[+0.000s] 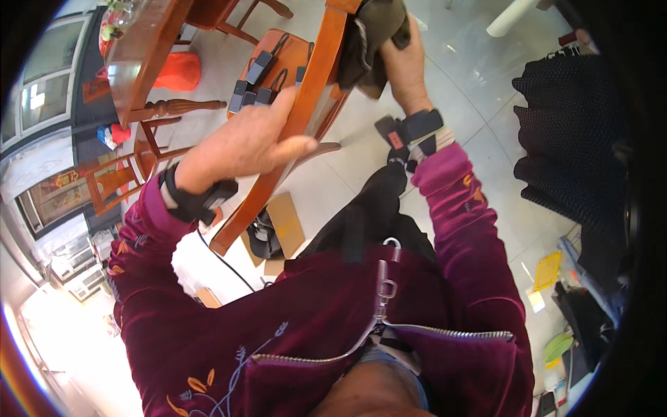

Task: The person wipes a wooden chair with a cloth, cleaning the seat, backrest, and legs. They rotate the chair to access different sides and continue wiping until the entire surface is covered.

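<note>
My right hand point(406, 68) grips a bunched dark olive cloth item point(365, 47) at the top end of a curved wooden chair-back rail point(318, 62). Its exact kind is hard to tell in the folds. My left hand point(245, 140) is slightly blurred, thumb and index finger spread, with the thumb across the same rail. Whether it touches the wood is unclear, and its other fingers are hidden. Both wrists wear black straps with small devices. Beyond the rail, several small dark box-shaped devices with straps point(259, 66) lie on a wooden seat point(289, 41).
An open cardboard box point(286, 224) with a black item inside stands on the tiled floor point(458, 104), below the rail. A table with a turned leg point(182, 107), a red-orange object point(180, 70) and a wooden chair point(117, 180) are at left. Dark textured fabric point(568, 135) hangs at right.
</note>
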{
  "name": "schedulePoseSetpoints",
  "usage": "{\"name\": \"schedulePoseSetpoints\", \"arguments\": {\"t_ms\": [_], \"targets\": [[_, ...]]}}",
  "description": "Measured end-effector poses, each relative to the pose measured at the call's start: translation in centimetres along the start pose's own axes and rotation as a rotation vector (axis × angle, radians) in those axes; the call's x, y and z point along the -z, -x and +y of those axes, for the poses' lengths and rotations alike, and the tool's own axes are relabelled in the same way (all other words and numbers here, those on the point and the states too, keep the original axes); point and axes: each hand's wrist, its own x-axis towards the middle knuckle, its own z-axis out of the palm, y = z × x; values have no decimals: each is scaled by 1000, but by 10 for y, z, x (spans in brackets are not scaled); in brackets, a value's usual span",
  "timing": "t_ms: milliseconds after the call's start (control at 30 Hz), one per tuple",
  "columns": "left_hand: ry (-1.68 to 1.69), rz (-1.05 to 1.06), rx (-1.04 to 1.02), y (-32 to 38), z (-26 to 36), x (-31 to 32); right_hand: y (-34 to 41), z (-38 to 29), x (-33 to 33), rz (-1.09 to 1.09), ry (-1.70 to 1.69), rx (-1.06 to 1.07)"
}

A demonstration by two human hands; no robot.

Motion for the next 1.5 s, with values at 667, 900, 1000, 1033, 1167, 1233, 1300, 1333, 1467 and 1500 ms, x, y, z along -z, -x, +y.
{"name": "schedulePoseSetpoints", "arguments": {"t_ms": [667,900,1000,1033,1167,1233,1300,1333,1467,1500], "targets": [[163,81,407,13,55,7,-196,129,110,-498,207,-815],[314,260,533,-9,101,-18,-233,164,85,-798,300,-859],[391,305,542,-19,123,-32,-238,174,80,-942,415,-862],[396,300,585,-22,130,-32,-240,180,77,-974,387,-855],[383,477,674,-73,167,-29,-238,208,89,-982,306,-934],[421,503,743,-84,167,-13,-232,227,98,-943,268,-1064],[472,485,843,-103,163,-2,-222,252,109,-953,246,-1222],[467,519,895,-116,163,-1,-210,258,108,-975,298,-1270],[317,649,939,-131,162,-7,-151,275,92,-1062,317,-1338],[313,687,971,-133,162,-9,-142,276,87,-1087,301,-1356]]}}
